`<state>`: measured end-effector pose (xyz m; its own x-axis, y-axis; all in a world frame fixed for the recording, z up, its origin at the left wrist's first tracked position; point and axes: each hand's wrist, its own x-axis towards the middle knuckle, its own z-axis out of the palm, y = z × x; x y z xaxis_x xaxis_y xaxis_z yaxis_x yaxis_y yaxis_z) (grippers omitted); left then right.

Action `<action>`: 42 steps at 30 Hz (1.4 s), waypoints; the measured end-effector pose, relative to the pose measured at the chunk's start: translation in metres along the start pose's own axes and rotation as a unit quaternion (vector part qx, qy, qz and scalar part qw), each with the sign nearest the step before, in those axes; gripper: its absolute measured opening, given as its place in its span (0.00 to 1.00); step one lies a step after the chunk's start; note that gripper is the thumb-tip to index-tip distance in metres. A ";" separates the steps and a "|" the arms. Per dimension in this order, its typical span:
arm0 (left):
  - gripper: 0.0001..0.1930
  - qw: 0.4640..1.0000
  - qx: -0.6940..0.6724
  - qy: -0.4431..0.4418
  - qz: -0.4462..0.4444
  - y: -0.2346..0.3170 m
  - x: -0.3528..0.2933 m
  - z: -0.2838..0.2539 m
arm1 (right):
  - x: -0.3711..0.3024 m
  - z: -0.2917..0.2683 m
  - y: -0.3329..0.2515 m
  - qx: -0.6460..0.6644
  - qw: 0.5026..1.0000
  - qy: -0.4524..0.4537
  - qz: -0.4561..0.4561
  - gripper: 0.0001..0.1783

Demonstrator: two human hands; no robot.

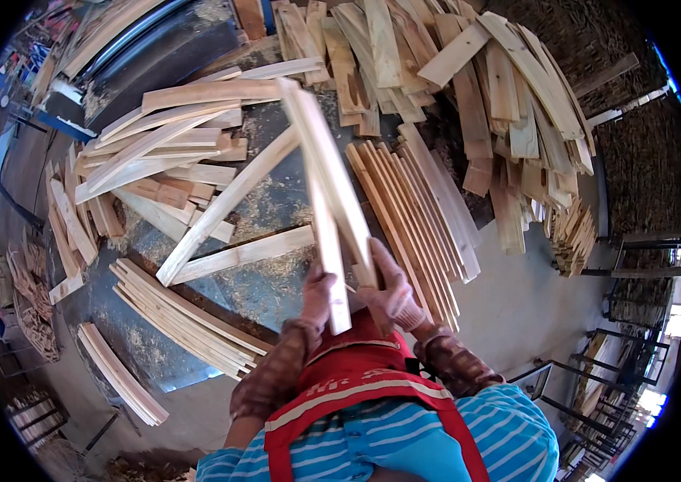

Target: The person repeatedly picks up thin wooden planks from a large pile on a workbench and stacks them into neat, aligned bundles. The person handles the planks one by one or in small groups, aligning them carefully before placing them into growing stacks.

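Note:
Close to my red apron, both hands hold long pale wooden boards lengthwise, their far ends raised over the work table. My left hand is closed around the near part of the left board. On the other side, my right hand grips the right board, its thumb and fingers against the edge. The boards meet near their far ends and spread apart toward me. A thin glove seems to cover the right hand. Motion blurs the boards slightly.
A neat row of boards lies just right of my hands. Loose boards are heaped at the left, and a larger heap is at the far right. A stack sits at the near left edge. Sawdust covers the table. Metal racks stand at right.

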<state>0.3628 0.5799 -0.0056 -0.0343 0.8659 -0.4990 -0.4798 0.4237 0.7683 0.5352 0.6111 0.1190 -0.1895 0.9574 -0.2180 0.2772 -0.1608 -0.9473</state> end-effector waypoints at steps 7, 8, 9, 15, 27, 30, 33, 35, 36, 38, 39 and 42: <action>0.22 0.901 0.432 -0.022 0.026 -0.058 0.057 0.133 | -0.044 -0.102 0.025 -0.044 0.983 0.144 0.101 0.52; 0.24 0.917 0.397 -0.026 0.027 -0.058 0.065 0.135 | -0.048 -0.114 0.028 -0.064 0.980 0.158 0.100 0.52; 0.28 0.952 0.306 -0.019 -0.010 -0.066 0.072 0.134 | -0.055 -0.125 0.044 -0.069 0.978 0.170 0.095 0.52; 0.32 0.906 0.401 0.125 -0.050 -0.064 0.100 0.154 | -0.072 -0.155 0.081 -0.011 0.970 0.181 0.165 0.52; 0.44 0.971 -0.098 0.105 -0.192 -0.010 0.084 0.103 | -0.006 -0.099 0.077 -0.205 0.977 0.049 -0.028 0.44; 0.38 0.984 -0.162 -0.004 -0.072 0.009 0.089 0.079 | 0.025 -0.082 0.060 -0.296 0.946 -0.126 -0.041 0.37; 0.25 0.983 -0.014 0.130 -0.126 -0.001 0.104 0.029 | 0.073 -0.116 0.131 -0.318 0.940 0.088 -0.087 0.36; 0.25 0.987 0.043 0.126 -0.095 0.002 0.105 0.001 | 0.115 -0.157 0.112 -0.375 0.912 0.138 0.092 0.38; 0.25 0.982 0.080 0.140 -0.099 0.004 0.105 -0.007 | 0.134 -0.185 0.127 -0.377 0.902 0.127 0.167 0.38; 0.31 0.960 0.212 0.179 -0.024 -0.005 0.111 -0.024 | 0.151 -0.218 0.183 -0.412 0.882 0.194 0.122 0.38; 0.32 0.934 0.283 0.215 0.028 -0.008 0.105 -0.021 | 0.154 -0.222 0.175 -0.439 0.868 0.197 0.123 0.38; 0.41 0.795 0.534 0.268 0.104 0.025 0.076 0.053 | 0.154 -0.234 0.190 -0.390 0.874 0.213 0.198 0.39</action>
<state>0.3946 0.6707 -0.0033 -0.5209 0.8308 -0.1959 0.5935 0.5174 0.6165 0.7787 0.7845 -0.0395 0.3879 0.8930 -0.2280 0.8306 -0.4460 -0.3335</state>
